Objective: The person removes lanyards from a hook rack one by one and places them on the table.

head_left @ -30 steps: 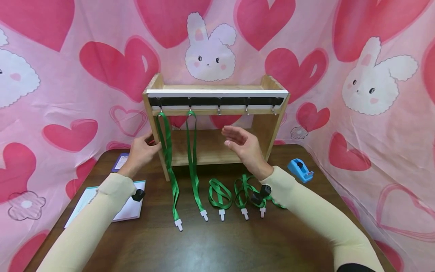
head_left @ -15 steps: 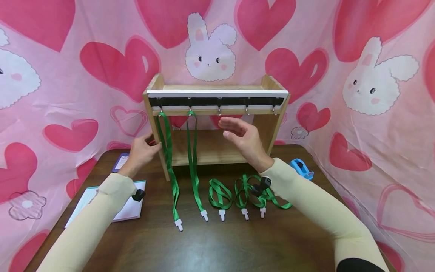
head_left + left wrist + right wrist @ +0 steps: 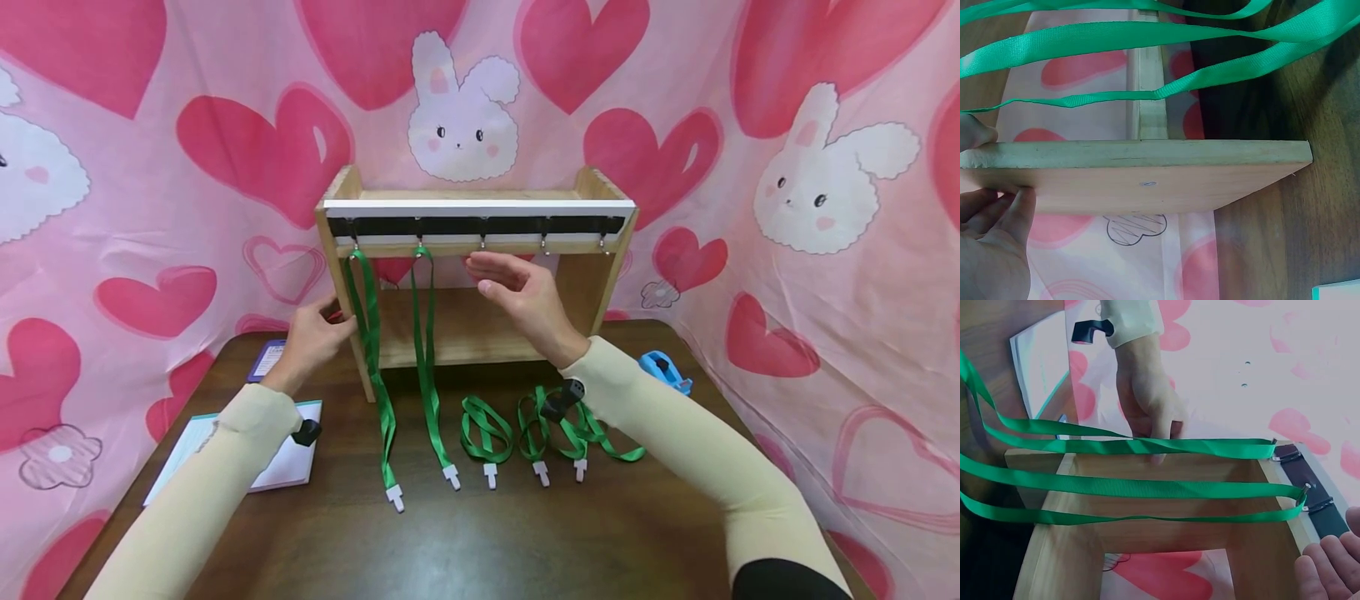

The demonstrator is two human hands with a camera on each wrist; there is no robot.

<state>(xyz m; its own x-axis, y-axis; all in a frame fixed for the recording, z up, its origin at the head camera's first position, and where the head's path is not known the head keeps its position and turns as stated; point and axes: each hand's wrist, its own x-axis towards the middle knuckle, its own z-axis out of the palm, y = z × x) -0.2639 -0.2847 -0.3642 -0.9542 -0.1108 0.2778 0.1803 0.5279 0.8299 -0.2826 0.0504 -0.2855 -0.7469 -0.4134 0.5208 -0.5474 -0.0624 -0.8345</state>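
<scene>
Right hand point(image 3: 525, 300) has risen and drifted left since a second ago; it now hovers in front of the rack point(image 3: 480, 218), just below the third hook point(image 3: 483, 243). Its fingers point(image 3: 491, 265) are straight, close together and point left, holding nothing. In my right wrist view only the fingertips show at the lower right corner, next to the black hook strip point(image 3: 1322, 509).

Left hand point(image 3: 315, 333) has not shifted: it grips the rack's left side panel point(image 3: 1141, 175), thumb on the front edge, fingers point(image 3: 1013, 212) curled around the outer face.

Rack stands upright at the back of the worktop point(image 3: 480, 533), against the pink backdrop. Two green lanyards point(image 3: 423, 350) hang from the first and second hooks, their white clips lying on the worktop. Three more lanyards point(image 3: 540, 429) lie coiled on the worktop in front of the rack, under my right forearm, clips toward me.

Further out: blue tape dispenser point(image 3: 663, 371) right of the rack; white notepad point(image 3: 288, 454) under my left wrist; a purple card point(image 3: 264, 360) behind it, near the rack's left foot.
</scene>
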